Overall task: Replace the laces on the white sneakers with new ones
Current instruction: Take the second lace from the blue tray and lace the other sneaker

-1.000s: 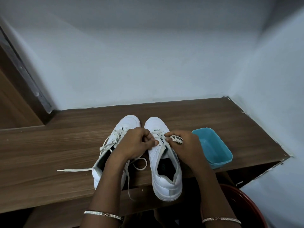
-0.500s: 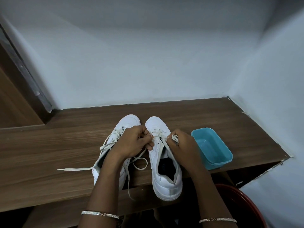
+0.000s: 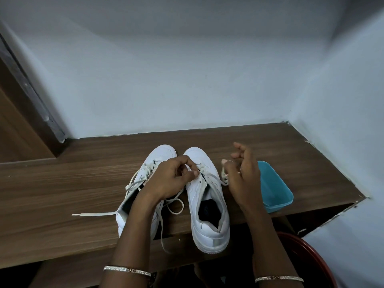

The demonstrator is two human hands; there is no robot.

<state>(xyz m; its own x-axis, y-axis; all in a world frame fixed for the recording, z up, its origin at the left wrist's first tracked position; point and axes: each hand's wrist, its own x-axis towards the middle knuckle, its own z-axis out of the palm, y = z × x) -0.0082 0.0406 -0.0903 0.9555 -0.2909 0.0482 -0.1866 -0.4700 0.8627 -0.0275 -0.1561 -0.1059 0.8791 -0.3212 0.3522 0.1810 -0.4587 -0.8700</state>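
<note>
Two white sneakers stand side by side on the wooden shelf (image 3: 62, 183), toes toward the wall. The left sneaker (image 3: 162, 152) still carries a loose lace (image 3: 93, 214) trailing left across the wood. The right sneaker (image 3: 207, 206) has its lace (image 3: 217, 179) partly drawn out. My left hand (image 3: 170, 177) holds the right sneaker's upper at the eyelets, thumb on the flap. To the right of that shoe, my right hand (image 3: 243, 175) pinches the lace with thumb and forefinger, other fingers spread.
A teal plastic tub (image 3: 276, 188) sits just right of my right hand, near the shelf's front edge. A red round container (image 3: 307, 258) is below at the lower right. Walls close the shelf at the back and right.
My right hand has moved right and away from the right sneaker, drawing the lace out with it, and its fingers have spread. My left hand stays on the eyelets.
</note>
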